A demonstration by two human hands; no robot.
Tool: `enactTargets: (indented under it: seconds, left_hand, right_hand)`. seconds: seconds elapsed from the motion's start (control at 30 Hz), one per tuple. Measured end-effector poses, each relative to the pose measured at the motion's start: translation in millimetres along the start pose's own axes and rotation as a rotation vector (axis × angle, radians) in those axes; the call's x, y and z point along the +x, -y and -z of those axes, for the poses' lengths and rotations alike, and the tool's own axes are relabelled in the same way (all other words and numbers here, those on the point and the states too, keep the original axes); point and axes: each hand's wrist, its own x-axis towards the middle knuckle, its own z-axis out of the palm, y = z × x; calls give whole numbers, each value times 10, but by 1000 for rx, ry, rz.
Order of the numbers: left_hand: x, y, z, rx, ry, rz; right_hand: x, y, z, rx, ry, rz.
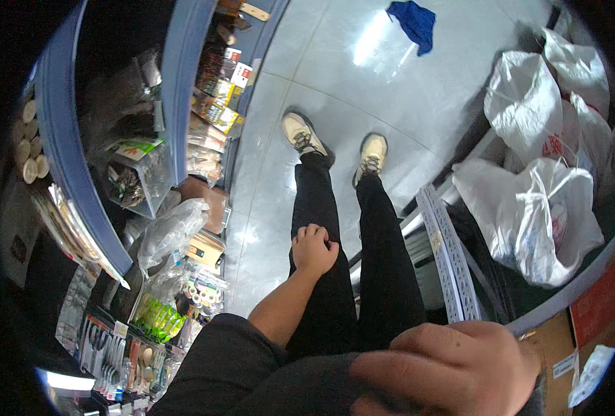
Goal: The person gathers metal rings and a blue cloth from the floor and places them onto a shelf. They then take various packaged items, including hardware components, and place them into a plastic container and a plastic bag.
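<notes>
My left hand point(314, 251) lies on the left leg of my black trousers point(318, 208), its fingers loosely bent over the cloth and nothing visible in it. Close to the camera, my right hand point(453, 369) is curled in front of my dark shirt point(297, 385). Its fingertips are hidden, so I cannot tell whether it grips anything. Beyond my legs, a pair of cream shoes with dark laces point(301, 134) rests on the grey tiled floor point(266, 171).
Left stand store shelves point(177, 88) with packaged goods, a clear plastic bin point(141, 182) and hanging utensils point(110, 353). To the right are white plastic bags point(552, 223), a perforated metal upright point(445, 249) and a cardboard box point(552, 343). A blue cloth point(415, 26) lies on the floor ahead.
</notes>
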Motion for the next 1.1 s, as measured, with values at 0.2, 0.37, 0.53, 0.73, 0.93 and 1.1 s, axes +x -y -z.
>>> enactTargets:
  seconds: [0.2, 0.37, 0.53, 0.73, 0.93, 1.1]
  left_hand:
    - [-32, 73, 106, -98, 7, -1]
    - [-203, 253, 716, 126, 253, 64]
    - [-560, 620, 500, -116, 532, -48]
    - [-579, 526, 809, -300, 1044, -322]
    - [-1233, 262, 1432, -305, 1292, -445]
    - [-1465, 379, 1485, -311, 1484, -422]
  right_hand:
    - [-305, -1541, -1384, -131, 286, -1144]
    - [-1118, -1959, -2504, -218, 252, -1347]
    - [-1502, -2372, -2828, -37, -48, -1023]
    - [-1169, -1852, -2267, 120, -105, -1083]
    - [-948, -1218, -1750, 68, 839, -868]
    - [-793, -1138, -2097, -65, 1121, -879]
